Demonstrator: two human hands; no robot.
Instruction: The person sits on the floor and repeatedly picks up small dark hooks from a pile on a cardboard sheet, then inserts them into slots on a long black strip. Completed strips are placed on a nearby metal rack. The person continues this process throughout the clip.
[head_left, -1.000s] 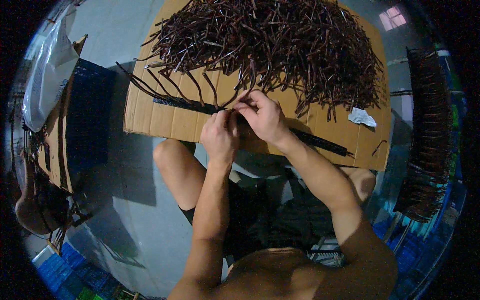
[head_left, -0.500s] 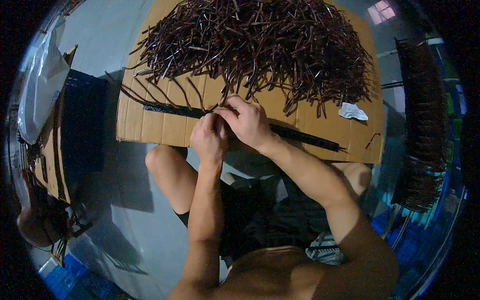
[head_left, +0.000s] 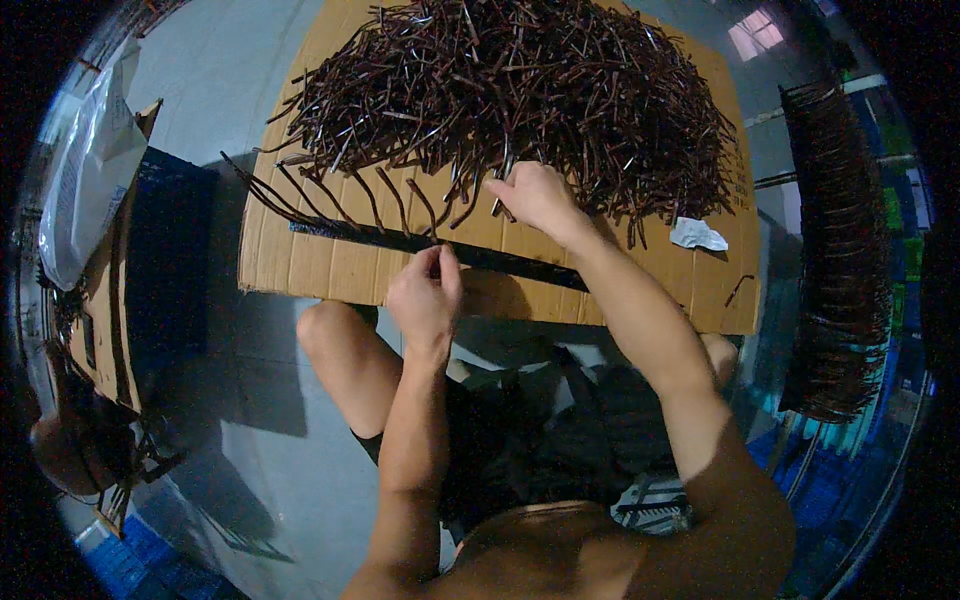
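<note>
A long black strip lies slantwise along the near edge of the cardboard. Several thin brown twig-like strands stand out from its left half, curving away from me. My left hand is closed in a pinch on the strip, just by the foot of the rightmost strand. At the near edge of a big heap of loose brown strands, my right hand has thumb and fingers closed around a strand; its fingertips are partly hidden.
The cardboard sheet lies before my knees. A crumpled white paper scrap and one stray strand lie at its right. A rack of dark bristly strips stands far right. At left are a blue box and a clear plastic bag.
My right hand has left the strip and moved up and right to the heap. Another strand now shows standing from the strip by my left hand, which stays near the same spot.
</note>
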